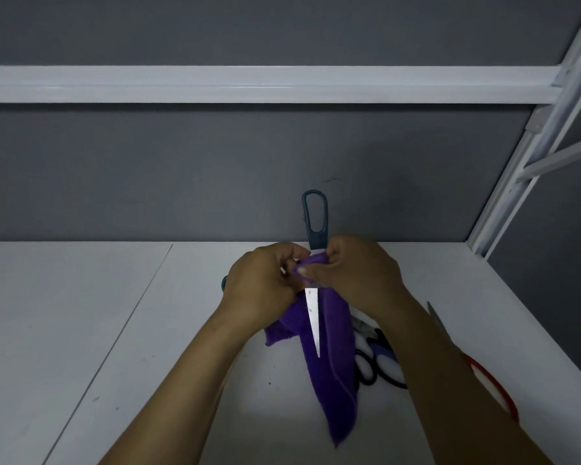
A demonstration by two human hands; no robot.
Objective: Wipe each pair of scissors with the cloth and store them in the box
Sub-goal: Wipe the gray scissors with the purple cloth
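Right, both hands are up over the white worktop (98, 330), and between them sit the scissors (312, 317), held clear of the surface. One bare steel blade, flat and bright and tapering to a sharp point, aims back toward the camera, while a long, narrow handle loop in dark teal plastic stands up past the knuckles. A small mark on the blade is too small to read. The cloth (329, 380) is a deep purple, soft and fuzzy like a towel; it is bunched round the middle of the scissors and hangs behind the blade in long folds, its lower corner down by the worktop. The left hand (262, 283) has its fingers curled in, its grip pinching the cloth against the scissors. The right hand (359, 273) meets it from the other side, thumb laid across and fingers curled, its grip pinching the same wad of cloth just below the handle. A sliver of dark teal peeks out at the outer edge of the left hand. Down on the worktop, partly hidden by the cloth and the right forearm, lie black-handled scissors (383, 350) with rounded loops, and farther right red-handled scissors (475, 364) with a grey blade. Behind stands a matt grey wall (215, 169) crossed by a smooth white rail (249, 83).
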